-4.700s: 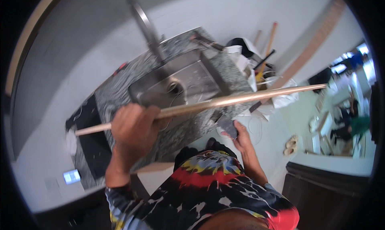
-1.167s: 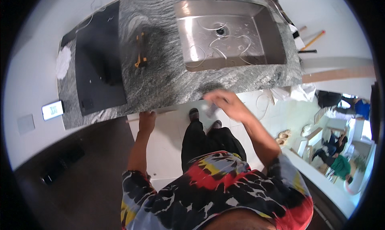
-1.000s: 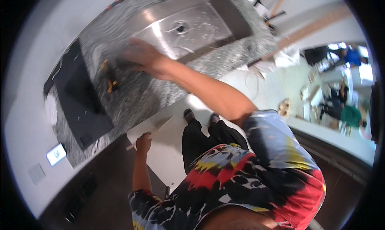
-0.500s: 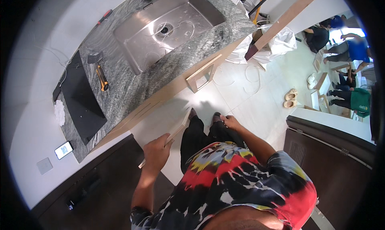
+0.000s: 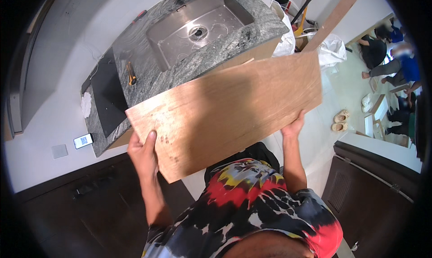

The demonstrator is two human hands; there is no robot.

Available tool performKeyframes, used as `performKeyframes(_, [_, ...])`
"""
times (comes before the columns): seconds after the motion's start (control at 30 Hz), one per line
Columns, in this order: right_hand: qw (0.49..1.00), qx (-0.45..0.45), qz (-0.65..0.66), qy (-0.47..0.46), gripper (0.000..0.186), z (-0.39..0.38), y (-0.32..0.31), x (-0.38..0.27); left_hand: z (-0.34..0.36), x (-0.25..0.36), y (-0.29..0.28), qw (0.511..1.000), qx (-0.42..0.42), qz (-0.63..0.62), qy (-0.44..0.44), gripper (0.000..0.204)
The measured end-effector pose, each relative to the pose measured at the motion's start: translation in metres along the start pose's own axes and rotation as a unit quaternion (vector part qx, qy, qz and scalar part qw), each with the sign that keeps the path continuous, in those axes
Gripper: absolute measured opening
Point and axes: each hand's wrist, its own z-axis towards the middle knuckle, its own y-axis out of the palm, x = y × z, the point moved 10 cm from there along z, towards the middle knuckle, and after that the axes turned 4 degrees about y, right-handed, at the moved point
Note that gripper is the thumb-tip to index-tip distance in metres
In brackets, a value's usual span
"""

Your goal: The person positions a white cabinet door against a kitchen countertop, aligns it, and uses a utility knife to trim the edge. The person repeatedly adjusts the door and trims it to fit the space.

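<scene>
A long plywood board (image 5: 234, 114) is held up in front of me, its broad face turned upward and a shadow across its middle. At its left end my left hand (image 5: 143, 152) grips the edge, thumb on top and fingers mostly hidden beneath. My right hand (image 5: 294, 125) holds the near edge toward the right end, its fingers partly under the wood. The board's far side overlaps the front of a grey stone countertop (image 5: 189, 78) in view. Dark spots mark the wood near my left hand.
A steel sink (image 5: 168, 49) is set in the counter. A utility knife (image 5: 131, 73), a black sheet (image 5: 108, 96) and a phone (image 5: 83, 141) lie left of it. A wooden plank (image 5: 333, 22) leans by white sacks (image 5: 333, 51). Several people are at far right, near tan clogs (image 5: 340, 121).
The board has been raised and tilted from nearly edge-on to face-up, and now hides the floor and my feet. Both hands have risen with it, and my view has shifted slightly.
</scene>
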Motion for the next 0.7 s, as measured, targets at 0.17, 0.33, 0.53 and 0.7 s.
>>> performKeyframes(0.17, [0.98, -0.063, -0.093, -0.166, 0.073, 0.06, 0.085, -0.046, 0.086, -0.095, -0.005, 0.993, 0.019, 0.112, 0.021, 0.074])
performKeyframes(0.33, [0.953, 0.049, -0.196, -0.228, 0.074, 0.154, 0.088, -0.021, 0.167, -0.144, -0.003, 0.999, 0.013, 0.046, 0.014, 0.063])
performKeyframes(0.53, [0.943, 0.054, -0.287, -0.162, 0.073, 0.147, 0.113, 0.015, 0.197, -0.127, -0.066, 0.883, 0.078, 0.461, 0.046, 0.041])
performKeyframes(0.7, [0.966, -0.003, -0.221, -0.137, 0.07, 0.152, 0.149, 0.051, 0.232, -0.111, -0.104, 0.828, 0.129, 0.535, 0.104, 0.039])
